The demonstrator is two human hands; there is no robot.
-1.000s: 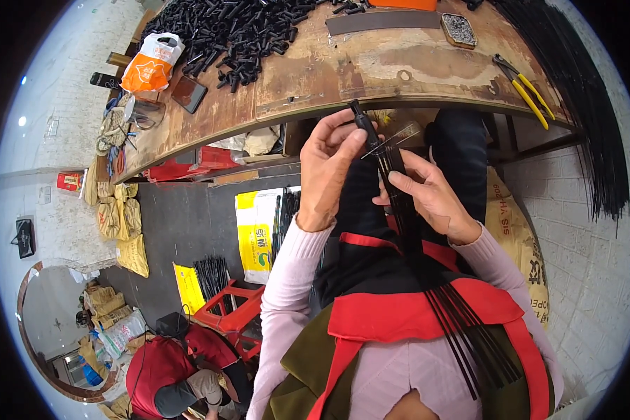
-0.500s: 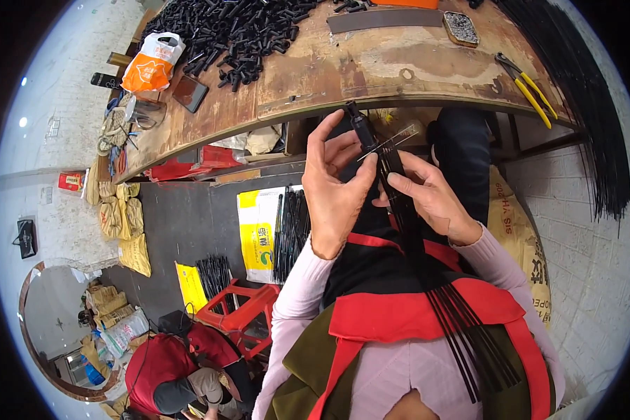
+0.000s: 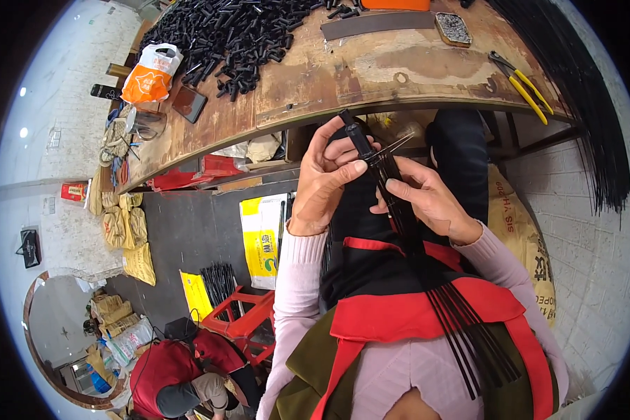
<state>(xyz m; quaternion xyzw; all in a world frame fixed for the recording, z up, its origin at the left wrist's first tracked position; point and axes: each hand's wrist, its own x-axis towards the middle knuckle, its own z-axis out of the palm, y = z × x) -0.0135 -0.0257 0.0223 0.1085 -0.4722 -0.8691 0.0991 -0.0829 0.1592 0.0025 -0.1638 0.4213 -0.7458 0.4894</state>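
My left hand (image 3: 320,183) is closed round a black tubular plastic piece (image 3: 359,141), its thumb pressed near the lower end. From that end a bundle of slim black umbrella ribs (image 3: 452,308) runs down over my lap and fans out across the red apron band. My right hand (image 3: 428,201) pinches the upper part of the bundle between thumb and fingers, just below the tube. A thin pale wire (image 3: 397,145) sticks out to the upper right from where tube and ribs meet. How it is fastened there is too small to tell.
The wooden bench (image 3: 371,77) ahead carries a heap of black tubular pieces (image 3: 224,38), yellow-handled pliers (image 3: 528,89), a phone (image 3: 189,103) and an orange-white bag (image 3: 150,73). Long black rods (image 3: 574,91) hang over its right end. Lower left, a person (image 3: 182,378) bends beside a red stool (image 3: 241,315).
The tubular piece has tilted a little and shifted left and down. My left thumb has moved left along with it, and the wire's angle has changed. The right hand stays on the ribs.
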